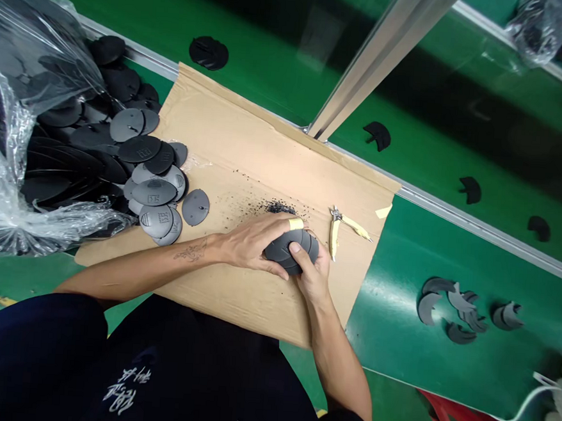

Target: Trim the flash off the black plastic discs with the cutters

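Observation:
Over the cardboard sheet (236, 307), a small stack of dark grey oval plastic discs (283, 248) is held between my two hands. My left hand (252, 242), with yellow tape round one finger, grips the stack's left side. From the right, my right hand (314, 274) closes on it, thumb pressed on top of the fanned discs. Small black plastic scraps (281, 207) lie just beyond my hands. A pair of yellow-handled nippers (335, 232) rests to the right, jaws pointing away. One loose disc (195, 207) lies left of my hands.
A heap of similar discs (154, 191) spills from a clear plastic bag (25, 218) at left. Curved black pieces (461, 306) lie on the green table at right. Behind the cardboard run a metal rail (454, 213) and an upright post (368, 69); more black pieces (377, 135) lie beyond.

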`<state>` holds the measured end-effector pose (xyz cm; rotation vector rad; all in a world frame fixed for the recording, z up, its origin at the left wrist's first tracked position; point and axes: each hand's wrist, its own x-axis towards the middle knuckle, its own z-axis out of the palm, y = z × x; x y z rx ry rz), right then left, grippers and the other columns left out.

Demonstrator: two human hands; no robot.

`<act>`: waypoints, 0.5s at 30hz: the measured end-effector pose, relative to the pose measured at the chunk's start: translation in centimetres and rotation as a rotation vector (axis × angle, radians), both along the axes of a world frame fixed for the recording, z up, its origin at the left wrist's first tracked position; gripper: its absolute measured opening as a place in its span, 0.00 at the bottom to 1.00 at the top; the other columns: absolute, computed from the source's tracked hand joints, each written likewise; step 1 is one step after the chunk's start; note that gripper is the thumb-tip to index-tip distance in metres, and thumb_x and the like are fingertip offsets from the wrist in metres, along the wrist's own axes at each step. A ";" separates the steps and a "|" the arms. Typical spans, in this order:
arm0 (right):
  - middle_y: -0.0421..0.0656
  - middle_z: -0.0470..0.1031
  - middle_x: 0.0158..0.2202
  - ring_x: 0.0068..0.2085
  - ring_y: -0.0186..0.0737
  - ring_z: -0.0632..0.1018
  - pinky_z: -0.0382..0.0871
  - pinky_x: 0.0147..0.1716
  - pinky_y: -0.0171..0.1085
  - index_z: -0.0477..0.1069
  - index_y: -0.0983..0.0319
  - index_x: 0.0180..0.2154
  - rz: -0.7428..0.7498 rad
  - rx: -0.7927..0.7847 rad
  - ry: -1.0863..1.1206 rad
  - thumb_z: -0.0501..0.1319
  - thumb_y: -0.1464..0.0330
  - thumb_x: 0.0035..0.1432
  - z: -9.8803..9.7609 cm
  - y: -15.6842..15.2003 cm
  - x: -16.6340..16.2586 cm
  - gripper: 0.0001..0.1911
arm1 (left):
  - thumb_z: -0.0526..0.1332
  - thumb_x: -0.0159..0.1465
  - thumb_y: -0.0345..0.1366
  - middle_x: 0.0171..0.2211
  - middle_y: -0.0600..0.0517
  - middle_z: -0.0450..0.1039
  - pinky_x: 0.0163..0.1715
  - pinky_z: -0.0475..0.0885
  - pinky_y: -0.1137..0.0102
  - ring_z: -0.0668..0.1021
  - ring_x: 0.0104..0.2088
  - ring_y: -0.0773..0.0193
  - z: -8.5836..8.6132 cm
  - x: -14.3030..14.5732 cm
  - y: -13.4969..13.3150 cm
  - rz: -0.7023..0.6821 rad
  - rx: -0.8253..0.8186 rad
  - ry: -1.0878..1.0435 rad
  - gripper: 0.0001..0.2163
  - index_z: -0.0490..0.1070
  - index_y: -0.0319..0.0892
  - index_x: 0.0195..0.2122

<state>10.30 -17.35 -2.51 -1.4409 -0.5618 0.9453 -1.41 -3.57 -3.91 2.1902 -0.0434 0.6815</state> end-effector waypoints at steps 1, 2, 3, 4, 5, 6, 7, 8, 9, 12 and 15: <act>0.38 0.74 0.33 0.34 0.36 0.73 0.73 0.38 0.36 0.76 0.58 0.37 -0.003 -0.005 -0.004 0.70 0.52 0.55 0.0 0.0 0.0 0.17 | 0.67 0.61 0.57 0.56 0.36 0.74 0.53 0.77 0.52 0.79 0.55 0.45 0.0 0.0 0.0 0.000 -0.001 0.005 0.39 0.57 0.40 0.66; 0.38 0.75 0.34 0.34 0.36 0.74 0.73 0.39 0.36 0.76 0.58 0.37 -0.006 -0.011 -0.009 0.70 0.52 0.55 0.1 0.0 -0.1 0.17 | 0.67 0.61 0.57 0.56 0.36 0.73 0.53 0.77 0.51 0.78 0.56 0.45 0.0 -0.1 0.0 0.000 -0.002 0.011 0.39 0.57 0.40 0.66; 0.38 0.75 0.34 0.35 0.37 0.74 0.74 0.39 0.37 0.76 0.58 0.37 -0.007 -0.016 -0.014 0.70 0.51 0.55 0.1 0.0 -0.1 0.18 | 0.67 0.62 0.57 0.57 0.36 0.73 0.54 0.77 0.51 0.78 0.56 0.45 0.0 -0.1 0.1 -0.003 -0.004 0.019 0.39 0.57 0.40 0.66; 0.38 0.75 0.34 0.34 0.37 0.74 0.74 0.38 0.37 0.76 0.59 0.37 -0.007 -0.021 -0.019 0.69 0.51 0.55 0.2 0.0 -0.2 0.19 | 0.67 0.62 0.57 0.57 0.36 0.73 0.54 0.77 0.51 0.78 0.57 0.45 0.0 -0.1 0.1 -0.005 -0.005 0.026 0.39 0.57 0.41 0.66; 0.38 0.75 0.33 0.33 0.36 0.74 0.74 0.36 0.36 0.75 0.59 0.37 -0.002 -0.028 -0.021 0.69 0.50 0.56 0.2 0.0 -0.2 0.19 | 0.66 0.62 0.57 0.57 0.36 0.72 0.54 0.77 0.51 0.78 0.57 0.45 0.1 -0.1 0.1 -0.008 -0.006 0.031 0.39 0.56 0.41 0.66; 0.38 0.74 0.32 0.30 0.35 0.73 0.74 0.32 0.36 0.75 0.59 0.37 0.006 -0.035 -0.021 0.69 0.49 0.56 0.3 -0.1 -0.2 0.20 | 0.66 0.63 0.57 0.57 0.36 0.72 0.54 0.77 0.51 0.77 0.57 0.45 0.1 -0.1 0.1 -0.008 -0.005 0.033 0.38 0.56 0.41 0.66; 0.38 0.73 0.29 0.27 0.34 0.71 0.72 0.27 0.35 0.75 0.59 0.37 0.018 -0.044 -0.018 0.68 0.48 0.57 0.4 -0.1 -0.3 0.20 | 0.65 0.64 0.56 0.57 0.36 0.72 0.54 0.77 0.51 0.78 0.57 0.46 0.2 -0.1 0.1 -0.005 -0.002 0.029 0.37 0.56 0.41 0.66; 0.37 0.72 0.27 0.23 0.33 0.69 0.69 0.22 0.34 0.74 0.58 0.37 0.033 -0.052 -0.015 0.67 0.48 0.58 0.4 -0.1 -0.3 0.21 | 0.65 0.65 0.55 0.57 0.36 0.73 0.54 0.77 0.52 0.78 0.56 0.47 0.3 -0.1 0.0 0.001 0.003 0.021 0.36 0.56 0.41 0.66; 0.36 0.70 0.25 0.21 0.32 0.66 0.66 0.18 0.34 0.74 0.58 0.37 0.046 -0.059 -0.013 0.66 0.47 0.58 0.5 -0.2 -0.3 0.21 | 0.64 0.65 0.54 0.56 0.36 0.73 0.53 0.78 0.52 0.78 0.56 0.47 0.3 -0.1 0.0 0.007 0.010 0.010 0.34 0.57 0.40 0.66; 0.36 0.70 0.25 0.21 0.32 0.66 0.65 0.18 0.34 0.73 0.59 0.36 0.053 -0.062 -0.031 0.66 0.46 0.58 0.7 -0.2 -0.3 0.22 | 0.63 0.67 0.51 0.55 0.36 0.73 0.52 0.79 0.53 0.79 0.55 0.48 0.5 -0.1 -0.1 0.020 0.028 -0.014 0.32 0.56 0.39 0.66; 0.38 0.72 0.29 0.28 0.35 0.72 0.72 0.27 0.36 0.74 0.59 0.35 0.038 -0.051 -0.070 0.69 0.47 0.55 0.9 -0.1 -0.3 0.22 | 0.62 0.69 0.48 0.55 0.37 0.73 0.52 0.78 0.53 0.78 0.55 0.48 0.5 -0.1 -0.2 0.015 0.035 -0.024 0.31 0.55 0.40 0.67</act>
